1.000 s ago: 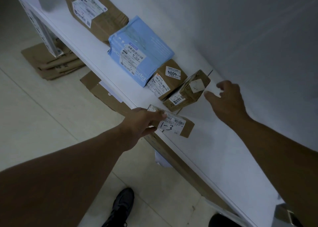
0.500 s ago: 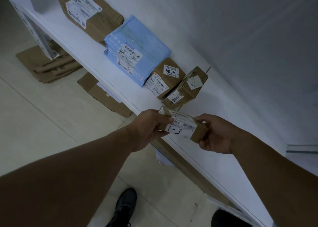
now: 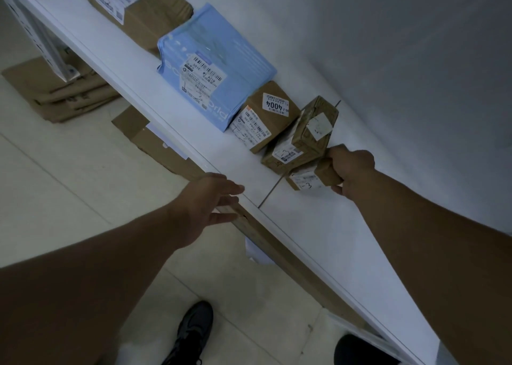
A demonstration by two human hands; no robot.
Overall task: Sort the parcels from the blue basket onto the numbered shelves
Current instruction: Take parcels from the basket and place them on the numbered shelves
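My right hand [image 3: 350, 169] grips one end of a small brown parcel [image 3: 311, 180] with a white label marked "1-3". The parcel is low over the white shelf [image 3: 318, 234], right beside a tilted brown box [image 3: 300, 143] at the end of a row. That row also holds a brown box marked "4004" [image 3: 266, 115], a light blue mailer [image 3: 213, 79] and a large brown parcel [image 3: 138, 2]. Fingers spread and holding nothing, my left hand [image 3: 206, 207] hovers at the shelf's front edge. The blue basket is out of sight.
Flattened cardboard [image 3: 58, 90] lies on the tiled floor under the shelf, with more cardboard [image 3: 155, 143] along the shelf's underside. A white shelf post [image 3: 36, 38] stands at the far left. My shoes [image 3: 191, 334] are on the floor below.
The "1-3" parcel passed from my left hand to my right. My right hand carried it back onto the shelf beside the tilted box. My left hand let go and opened.
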